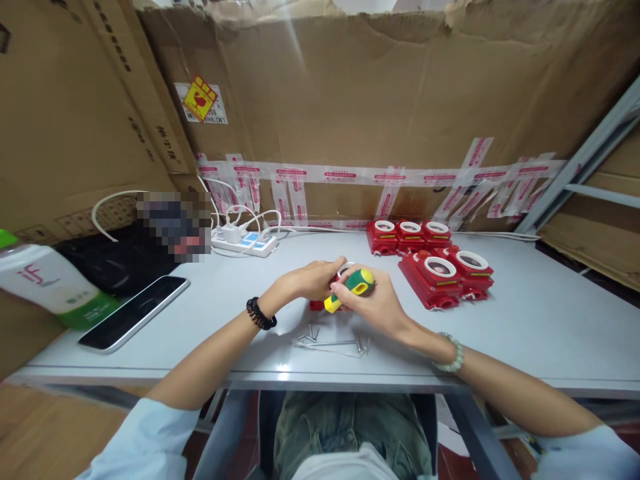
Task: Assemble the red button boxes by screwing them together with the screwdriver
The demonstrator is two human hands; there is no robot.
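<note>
Work in hand on a small red box, which sits on the tabletop in front of the person, largely covered by both hands. The right hand is closed around the green-and-yellow handle of a screwdriver, held slantwise over the box; its tip cannot be made out. The left hand rests against the far left side of the box, fingers bent, apparently steadying it, though its grip is hidden. Loose screws and a thin metal rod lie nearer the edge, suggesting that fastening is unfinished. To the right stand similar boxes, a rear row of three and a front pair; whether these are complete cannot be told. Both forearms converge from the lower corners, wrists low, the hands nearly meeting.
</note>
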